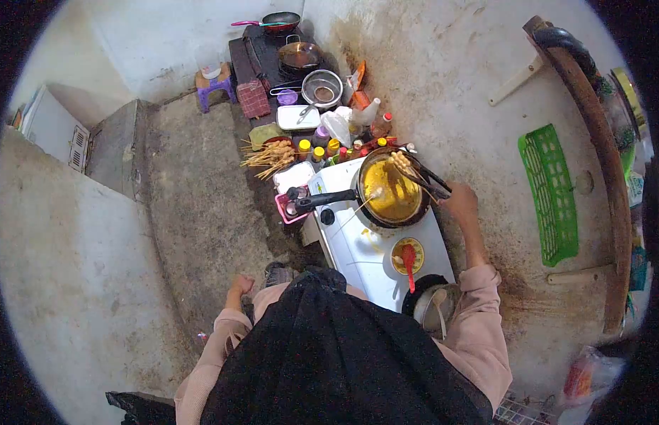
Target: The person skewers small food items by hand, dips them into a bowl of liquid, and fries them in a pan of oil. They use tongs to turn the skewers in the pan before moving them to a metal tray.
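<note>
My right hand (460, 202) is closed on dark tongs (430, 180) at the right edge of a frying pan (366, 212). Between the tongs' tips, skewered pieces (404, 164) are raised over the yellow liquid (392, 191) in the pan. Another skewer (372, 195) lies with its tip in the liquid and its stick over the left rim. The pan stands on a white stove (361, 248), its black handle pointing left. My left hand (242, 284) hangs low at my left side, its fingers curled; whether it holds anything is too small to tell.
A yellow bowl (410, 256) with a red spoon stands on the stove, near another pot (435, 304). Beyond the stove are sauce bottles (319, 154), a pile of skewers (275, 157), a white tray (297, 117) and a strainer (322, 88). A shelf (605, 163) juts out on the right.
</note>
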### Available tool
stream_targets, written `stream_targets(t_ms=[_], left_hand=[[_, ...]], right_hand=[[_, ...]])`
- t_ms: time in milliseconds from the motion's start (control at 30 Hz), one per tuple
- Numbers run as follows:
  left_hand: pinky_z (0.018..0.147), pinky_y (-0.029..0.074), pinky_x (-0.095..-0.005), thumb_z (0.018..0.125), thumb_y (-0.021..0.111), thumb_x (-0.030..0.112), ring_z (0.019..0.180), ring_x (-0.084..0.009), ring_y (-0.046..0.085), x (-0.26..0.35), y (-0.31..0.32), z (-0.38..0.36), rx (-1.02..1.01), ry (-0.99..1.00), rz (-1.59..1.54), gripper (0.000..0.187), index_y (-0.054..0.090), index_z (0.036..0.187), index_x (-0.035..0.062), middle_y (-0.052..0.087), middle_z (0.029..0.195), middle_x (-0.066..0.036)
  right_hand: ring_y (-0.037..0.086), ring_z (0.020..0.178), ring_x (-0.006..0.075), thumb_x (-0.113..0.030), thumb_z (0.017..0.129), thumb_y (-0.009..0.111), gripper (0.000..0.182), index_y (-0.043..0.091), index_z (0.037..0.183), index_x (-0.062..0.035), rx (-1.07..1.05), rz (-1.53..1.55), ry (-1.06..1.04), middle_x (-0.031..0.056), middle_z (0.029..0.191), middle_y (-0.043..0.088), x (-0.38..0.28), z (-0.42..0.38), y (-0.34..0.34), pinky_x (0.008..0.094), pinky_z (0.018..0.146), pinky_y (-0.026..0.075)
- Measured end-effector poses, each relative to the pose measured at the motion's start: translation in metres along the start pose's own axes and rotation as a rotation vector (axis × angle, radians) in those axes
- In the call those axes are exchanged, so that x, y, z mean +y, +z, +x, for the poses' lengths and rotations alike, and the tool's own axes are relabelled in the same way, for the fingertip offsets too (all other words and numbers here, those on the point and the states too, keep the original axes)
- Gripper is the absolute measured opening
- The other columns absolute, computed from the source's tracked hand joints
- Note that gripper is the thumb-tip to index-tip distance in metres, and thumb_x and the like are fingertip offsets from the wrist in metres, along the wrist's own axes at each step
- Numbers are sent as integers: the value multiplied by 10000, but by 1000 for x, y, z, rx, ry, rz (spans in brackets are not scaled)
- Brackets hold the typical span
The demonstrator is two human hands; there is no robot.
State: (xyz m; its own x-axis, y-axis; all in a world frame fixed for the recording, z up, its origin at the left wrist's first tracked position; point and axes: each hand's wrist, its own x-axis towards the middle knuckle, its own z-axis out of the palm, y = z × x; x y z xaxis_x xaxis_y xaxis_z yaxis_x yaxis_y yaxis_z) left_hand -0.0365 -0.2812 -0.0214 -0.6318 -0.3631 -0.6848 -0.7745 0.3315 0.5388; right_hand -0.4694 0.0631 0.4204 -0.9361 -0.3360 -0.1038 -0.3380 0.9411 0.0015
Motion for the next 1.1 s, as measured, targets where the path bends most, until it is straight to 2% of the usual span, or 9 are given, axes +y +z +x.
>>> stream_targets(t_ms=[233, 367, 433, 533, 600, 633, 700, 1000, 1100], left_hand=[[575, 456, -355, 722, 475, 289, 583, -256, 592, 29, -25, -24, -75, -113, 40, 300, 620, 625, 46, 607, 601, -114], [590, 457, -367, 714, 495, 286, 599, -272, 594, 0, -9, -6, 24, -160, -28, 289, 621, 651, 34, 611, 625, -130], [593, 458, -372, 714, 500, 281, 600, -283, 592, -11, -4, 2, 48, -133, -41, 285, 619, 659, 28, 610, 630, -137], [592, 456, -366, 720, 500, 276, 585, -263, 585, -26, -1, 10, -45, -131, -169, 281, 618, 653, 30, 606, 617, -129], [529, 444, -338, 729, 508, 254, 527, -210, 563, -43, 5, 29, 4, 191, 80, 261, 610, 632, 34, 592, 581, -97], [529, 444, -338, 729, 508, 254, 527, -210, 563, -40, 2, 26, 3, 194, 83, 261, 610, 632, 34, 592, 581, -97], [479, 432, -319, 731, 524, 236, 486, -171, 541, -11, -16, -3, -53, -210, -232, 244, 606, 617, 36, 580, 563, -78], [450, 420, -315, 722, 512, 256, 473, -172, 539, -15, -28, -4, -19, -80, -55, 273, 605, 600, 30, 580, 549, -95], [444, 420, -311, 725, 504, 264, 460, -173, 532, 0, -39, -18, -54, -159, -36, 285, 603, 602, 26, 577, 545, -96]], right_hand=[[593, 837, 322, -192, 592, 723, 372, 624, 921, -47, -31, -15, 24, 183, 880, 612, 15, 6, 16, 405, 719, 461], [595, 840, 319, -181, 587, 733, 387, 621, 932, -47, 11, 44, -40, 184, 889, 611, 11, -7, 12, 407, 715, 460], [605, 780, 288, -218, 589, 731, 394, 633, 963, -142, -58, 136, 24, 127, 839, 633, 5, -13, 7, 395, 690, 460], [605, 782, 284, -216, 596, 729, 388, 632, 964, -142, -43, 68, 31, 126, 834, 634, 17, -12, 22, 392, 696, 458], [605, 780, 288, -221, 591, 734, 382, 637, 952, -141, -3, 64, 48, 125, 837, 635, 13, -18, 22, 391, 694, 458], [604, 779, 291, -226, 587, 739, 376, 642, 940, -140, 34, 56, 60, 123, 840, 635, 12, -21, 22, 391, 693, 458], [603, 792, 293, -235, 580, 747, 386, 643, 936, -126, 23, 49, 88, 127, 846, 634, 13, -21, 26, 391, 697, 457], [593, 836, 298, -267, 547, 774, 439, 641, 906, -52, 71, 71, 156, 175, 859, 619, 9, -42, 21, 400, 752, 448], [595, 820, 304, -273, 543, 773, 441, 643, 901, -53, 117, 57, 142, 181, 852, 618, 15, -45, 28, 407, 737, 454]])
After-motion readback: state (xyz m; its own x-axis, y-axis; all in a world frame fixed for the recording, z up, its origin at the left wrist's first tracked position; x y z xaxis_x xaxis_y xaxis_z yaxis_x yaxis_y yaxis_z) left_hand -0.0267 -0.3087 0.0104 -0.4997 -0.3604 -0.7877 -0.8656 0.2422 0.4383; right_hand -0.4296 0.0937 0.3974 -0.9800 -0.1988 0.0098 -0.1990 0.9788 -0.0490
